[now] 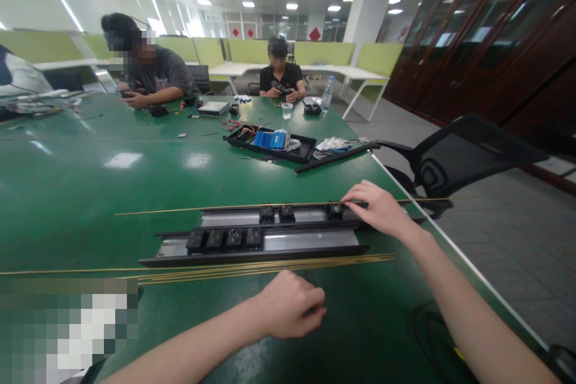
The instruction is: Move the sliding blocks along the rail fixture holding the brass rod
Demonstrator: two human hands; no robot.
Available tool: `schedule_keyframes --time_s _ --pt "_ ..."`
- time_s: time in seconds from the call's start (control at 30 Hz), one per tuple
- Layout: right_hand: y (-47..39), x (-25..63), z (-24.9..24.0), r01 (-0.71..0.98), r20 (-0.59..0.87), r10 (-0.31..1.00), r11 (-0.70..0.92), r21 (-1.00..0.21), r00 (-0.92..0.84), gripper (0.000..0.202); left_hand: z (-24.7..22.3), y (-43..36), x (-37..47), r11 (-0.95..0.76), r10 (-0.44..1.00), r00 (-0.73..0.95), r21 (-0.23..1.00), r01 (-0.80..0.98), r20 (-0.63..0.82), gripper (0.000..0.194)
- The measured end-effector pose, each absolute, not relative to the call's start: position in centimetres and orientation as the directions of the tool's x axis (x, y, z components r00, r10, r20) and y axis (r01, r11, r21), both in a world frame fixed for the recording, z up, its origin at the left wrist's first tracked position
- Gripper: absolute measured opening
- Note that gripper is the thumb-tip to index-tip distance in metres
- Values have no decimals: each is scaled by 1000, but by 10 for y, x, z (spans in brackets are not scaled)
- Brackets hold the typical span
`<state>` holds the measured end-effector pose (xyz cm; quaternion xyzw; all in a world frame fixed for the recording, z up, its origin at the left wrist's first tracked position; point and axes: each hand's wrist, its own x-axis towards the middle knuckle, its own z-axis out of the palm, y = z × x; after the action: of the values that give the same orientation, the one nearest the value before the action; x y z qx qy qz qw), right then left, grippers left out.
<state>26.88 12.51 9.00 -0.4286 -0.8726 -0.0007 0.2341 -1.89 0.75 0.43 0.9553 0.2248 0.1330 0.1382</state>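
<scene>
My right hand pinches a long thin brass-coloured rod between thumb and fingertips. The rod lies along the far edge of the back metal channel and sticks out past both its ends. Three black blocks sit in that channel, the rightmost block close to my fingertips. In the nearer channel, several black blocks stand side by side at the left. Closer to me lie several similar loose rods. My left hand is curled closed above the table, below these rods, with nothing visible in it.
A black tray with a blue item and cables lies farther back, beside gloves. An empty chair stands at the table's right edge. Two people handle tools across the green table. A bottle stands near the far edge.
</scene>
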Motion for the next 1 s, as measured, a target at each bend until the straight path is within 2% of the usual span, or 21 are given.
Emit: schedule_keyframes --time_s 0.6,1.0 --pt "125 262 79 799 401 781 577 -171 -478 20 5 7 -18 -868 458 861 320 380 221 20" --pt "124 259 76 817 391 795 554 -159 -463 18 8 7 -18 -865 458 869 319 388 186 21"
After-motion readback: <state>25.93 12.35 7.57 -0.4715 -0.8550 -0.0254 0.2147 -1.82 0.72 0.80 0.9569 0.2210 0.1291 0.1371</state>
